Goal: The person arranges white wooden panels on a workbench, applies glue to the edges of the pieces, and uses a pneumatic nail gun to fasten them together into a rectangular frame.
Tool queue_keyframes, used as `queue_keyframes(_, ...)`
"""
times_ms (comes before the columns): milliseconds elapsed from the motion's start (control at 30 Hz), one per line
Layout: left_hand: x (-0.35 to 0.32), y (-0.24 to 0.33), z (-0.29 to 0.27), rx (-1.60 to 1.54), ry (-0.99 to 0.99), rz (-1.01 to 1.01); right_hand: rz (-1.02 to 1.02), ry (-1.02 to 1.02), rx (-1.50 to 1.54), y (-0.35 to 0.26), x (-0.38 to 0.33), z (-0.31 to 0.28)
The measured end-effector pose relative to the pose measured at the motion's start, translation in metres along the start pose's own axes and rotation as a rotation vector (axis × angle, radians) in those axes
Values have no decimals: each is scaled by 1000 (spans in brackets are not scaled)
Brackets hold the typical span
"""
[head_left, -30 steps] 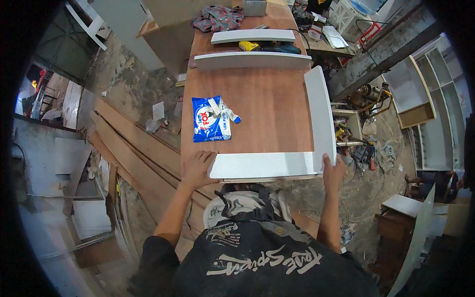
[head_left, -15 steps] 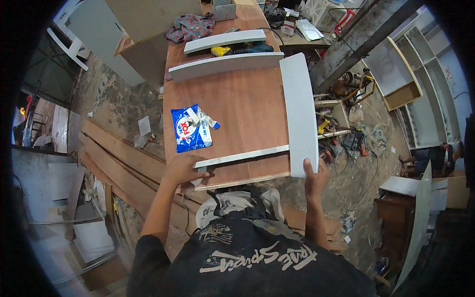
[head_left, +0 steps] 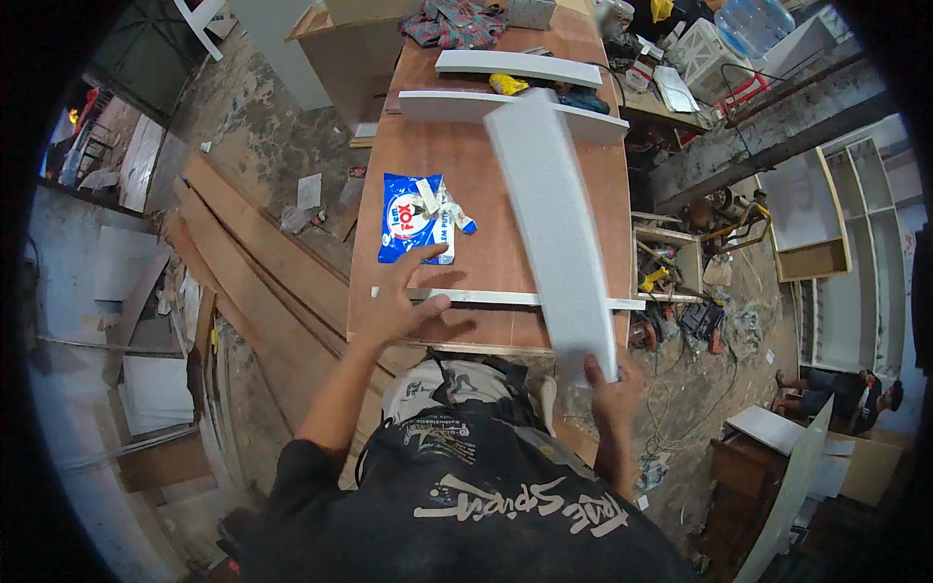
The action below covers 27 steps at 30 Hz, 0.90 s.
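Right hand (head_left: 610, 394) grasping long white panel (head_left: 554, 223), now swung diagonally over workbench (head_left: 486, 185); left hand (head_left: 403, 301), fingers spread, steadies upended white board (head_left: 505, 297) at workbench's near edge.

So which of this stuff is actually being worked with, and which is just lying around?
In use: left hand steadying an on-edge strip; right hand lifting a white panel.

Lying about: blue packet, two far panels, cloth, floor planks.

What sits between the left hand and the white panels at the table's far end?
In the head view, a blue-and-white bag lies on the brown tabletop, just beyond the left hand; past it, bare wood.
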<state>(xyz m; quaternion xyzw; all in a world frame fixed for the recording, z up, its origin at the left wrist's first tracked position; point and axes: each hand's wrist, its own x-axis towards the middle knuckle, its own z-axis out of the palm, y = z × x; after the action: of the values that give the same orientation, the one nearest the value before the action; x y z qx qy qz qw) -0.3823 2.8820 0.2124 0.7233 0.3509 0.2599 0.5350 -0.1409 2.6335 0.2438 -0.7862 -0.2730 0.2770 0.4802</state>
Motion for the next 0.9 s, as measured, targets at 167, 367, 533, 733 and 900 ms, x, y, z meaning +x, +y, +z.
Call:
queue_keyframes(167, -42, -7, 55, -1087, 376, -280, -37, -471, -55, -16, 2, 39)
queue_keyframes(367, -87, -19, -7, -1148, 901, -37, -806, -958, -246, -100, 35, 94)
queue_keyframes(533, -124, -1, -50, -1056, 1134, 162, -490, -531, -509, -79, 148, 199)
queue_keyframes(733, -193, -26, -79, -1227, 1003, 401, -706, -446, -818, -23, 253, 291)
queue_keyframes(900, -227, -38, -79, -1208, 987, 404, -793, -544, -932, -14, 253, 302)
